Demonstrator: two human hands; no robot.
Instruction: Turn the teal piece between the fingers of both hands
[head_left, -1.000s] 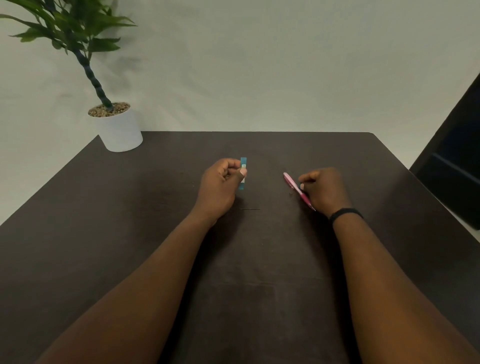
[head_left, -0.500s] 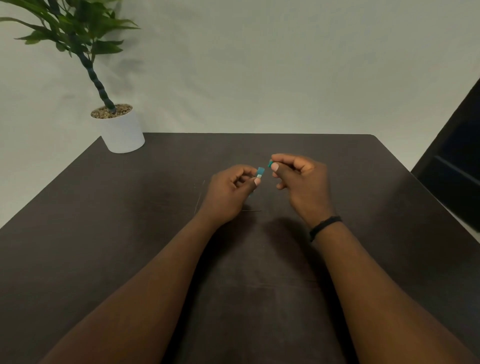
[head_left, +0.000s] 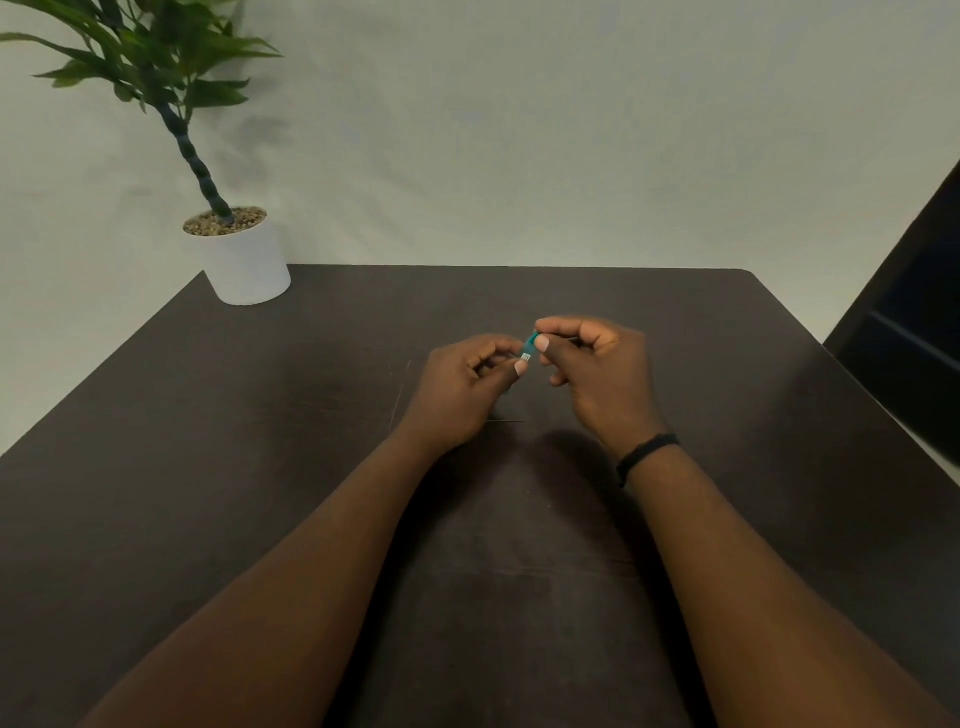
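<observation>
A small teal stick-shaped object (head_left: 529, 345) with a white label is held above the middle of the dark table (head_left: 260, 441). My left hand (head_left: 462, 389) pinches its lower end between thumb and fingers. My right hand (head_left: 597, 374), with a black band on the wrist, pinches its upper end. Most of the teal object is hidden by the fingers. The pink pen from before is not in sight now.
A potted plant in a white pot (head_left: 244, 260) stands at the table's far left corner. A dark panel (head_left: 914, 322) rises beyond the table's right edge. A plain pale wall lies behind.
A second ago my right hand held a pink pen off to the right; it has since come left and taken the top of the teal object. My left hand shifted slightly right.
</observation>
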